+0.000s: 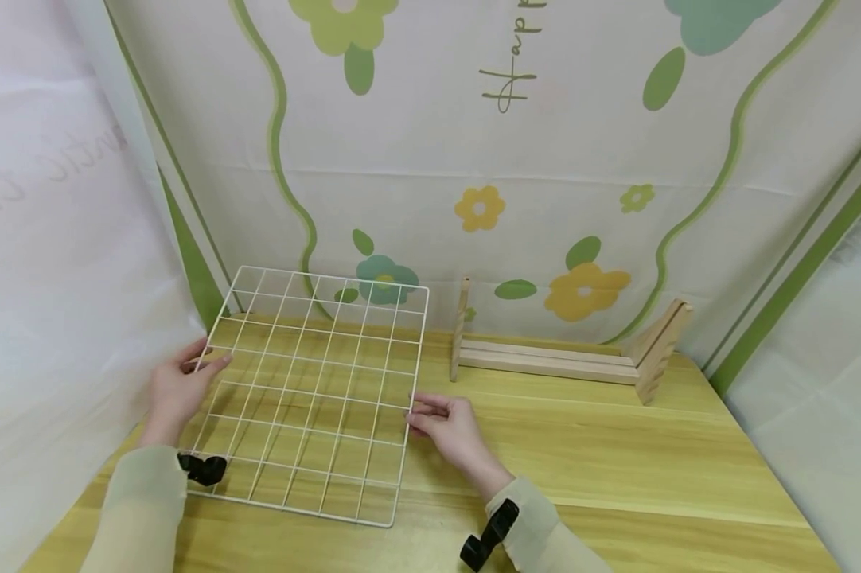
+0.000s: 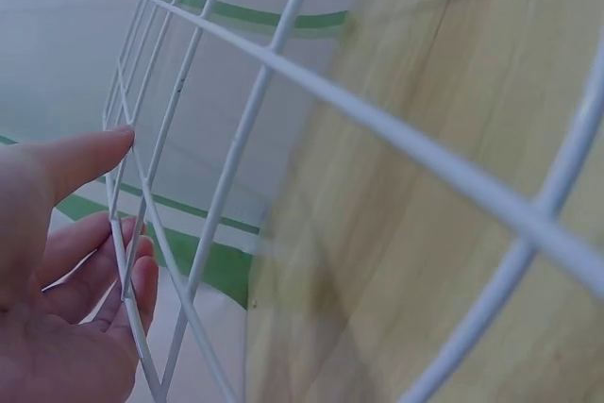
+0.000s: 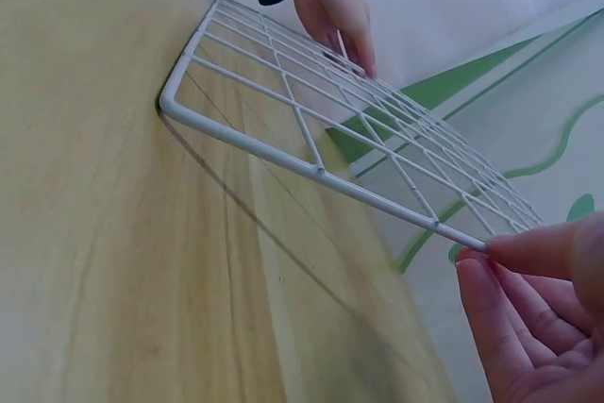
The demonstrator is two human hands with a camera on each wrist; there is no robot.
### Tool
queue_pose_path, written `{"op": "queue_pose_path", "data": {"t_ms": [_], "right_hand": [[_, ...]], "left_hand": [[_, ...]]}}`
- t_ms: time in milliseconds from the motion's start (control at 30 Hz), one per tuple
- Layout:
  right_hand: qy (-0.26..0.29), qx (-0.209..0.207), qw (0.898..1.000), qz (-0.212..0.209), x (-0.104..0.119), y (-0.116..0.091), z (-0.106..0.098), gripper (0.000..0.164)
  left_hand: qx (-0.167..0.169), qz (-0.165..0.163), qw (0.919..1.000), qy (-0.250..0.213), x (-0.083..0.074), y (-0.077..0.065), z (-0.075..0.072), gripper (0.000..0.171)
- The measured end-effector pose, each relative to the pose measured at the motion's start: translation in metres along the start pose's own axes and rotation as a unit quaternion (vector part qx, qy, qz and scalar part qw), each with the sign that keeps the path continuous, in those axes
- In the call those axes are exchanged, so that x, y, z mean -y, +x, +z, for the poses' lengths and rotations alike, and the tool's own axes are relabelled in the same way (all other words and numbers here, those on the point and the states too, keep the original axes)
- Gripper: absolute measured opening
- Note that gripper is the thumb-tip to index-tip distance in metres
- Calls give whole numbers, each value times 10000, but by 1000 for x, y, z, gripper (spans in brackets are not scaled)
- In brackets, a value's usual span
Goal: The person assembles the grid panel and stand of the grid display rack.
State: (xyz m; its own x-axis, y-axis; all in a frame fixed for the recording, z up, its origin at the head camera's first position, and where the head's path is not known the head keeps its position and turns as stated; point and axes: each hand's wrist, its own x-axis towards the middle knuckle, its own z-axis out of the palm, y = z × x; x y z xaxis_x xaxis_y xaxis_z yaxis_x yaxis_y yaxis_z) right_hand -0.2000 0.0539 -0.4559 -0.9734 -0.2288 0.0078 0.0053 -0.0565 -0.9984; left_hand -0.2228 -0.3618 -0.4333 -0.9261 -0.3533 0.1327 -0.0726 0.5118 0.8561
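Note:
A white wire grid panel (image 1: 316, 390) is tilted over the left part of the table, its near edge low at the tabletop and its far edge raised. My left hand (image 1: 180, 390) holds the panel's left side, thumb over the wires and fingers behind, as the left wrist view shows. On the opposite side, my right hand (image 1: 448, 426) pinches the right edge wire between thumb (image 3: 538, 250) and fingers. In the right wrist view the panel's near corner (image 3: 168, 101) meets the wooden surface and casts a thin shadow.
A wooden stand (image 1: 545, 362) with two upright ends and a slotted crossbar sits at the back right of the wooden table (image 1: 617, 469). Behind it hangs a white cloth (image 1: 416, 135) with printed flowers, and more cloth closes off both sides. Black wrist mounts (image 1: 491, 535) sit on both sleeves.

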Motion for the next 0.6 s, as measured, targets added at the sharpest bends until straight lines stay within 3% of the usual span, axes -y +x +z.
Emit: {"op": "queue_pose_path", "data": {"t_ms": [300,600], "right_hand": [[-55,-119,9989,-459,15,2,0,35],[-130,-121,9960,-874,25,3,0,33]], "left_hand": [[-728,-14,9959,-528,-19,4,-5,67],[-1352,-216,9816,-1333,-35,3,-12,64]]}}
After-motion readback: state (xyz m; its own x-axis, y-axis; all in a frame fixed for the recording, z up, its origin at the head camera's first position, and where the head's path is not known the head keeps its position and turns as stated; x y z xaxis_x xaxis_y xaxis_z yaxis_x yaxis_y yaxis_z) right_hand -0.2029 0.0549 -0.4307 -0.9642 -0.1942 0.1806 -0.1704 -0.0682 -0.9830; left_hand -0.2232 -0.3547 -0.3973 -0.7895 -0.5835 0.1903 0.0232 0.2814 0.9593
